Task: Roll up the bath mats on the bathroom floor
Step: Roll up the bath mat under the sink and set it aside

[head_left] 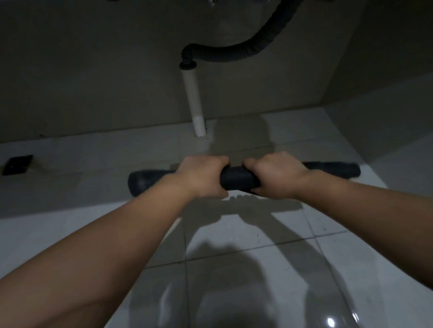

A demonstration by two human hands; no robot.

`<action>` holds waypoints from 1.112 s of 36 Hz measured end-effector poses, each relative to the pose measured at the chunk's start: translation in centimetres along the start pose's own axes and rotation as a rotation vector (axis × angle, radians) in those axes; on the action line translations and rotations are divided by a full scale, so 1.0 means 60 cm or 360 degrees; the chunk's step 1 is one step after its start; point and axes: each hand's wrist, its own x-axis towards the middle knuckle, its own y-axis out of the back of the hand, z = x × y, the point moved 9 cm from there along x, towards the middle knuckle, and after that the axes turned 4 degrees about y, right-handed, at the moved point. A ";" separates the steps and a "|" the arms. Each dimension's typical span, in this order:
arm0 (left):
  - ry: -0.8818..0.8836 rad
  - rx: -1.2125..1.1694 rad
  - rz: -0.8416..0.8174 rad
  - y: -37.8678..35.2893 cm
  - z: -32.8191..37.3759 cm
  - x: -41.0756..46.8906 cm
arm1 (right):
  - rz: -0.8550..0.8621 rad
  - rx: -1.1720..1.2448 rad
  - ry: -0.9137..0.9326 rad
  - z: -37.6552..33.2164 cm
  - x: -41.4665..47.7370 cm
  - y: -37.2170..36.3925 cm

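Bath mat | dark, tightly rolled cylinder | on floor | both hands clasp middle

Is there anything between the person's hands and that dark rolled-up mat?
Nothing visible. The left hand and right hand are both closed directly on the middle of the rolled mat, which lies across the tiled floor.

Floor open toward near edge; far edge blocked by wall, white pipe, black hose.
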 end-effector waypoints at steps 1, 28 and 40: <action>0.0053 -0.0100 -0.0143 -0.012 -0.007 0.001 | 0.0085 -0.0120 0.0080 -0.008 -0.003 0.006; 0.0007 -0.0109 0.0828 0.098 -0.012 -0.021 | 0.0010 0.1334 -0.0835 0.080 -0.016 -0.075; 0.0646 -0.2115 0.0100 -0.003 -0.005 0.016 | 0.0503 0.1705 -0.1019 0.068 -0.038 -0.073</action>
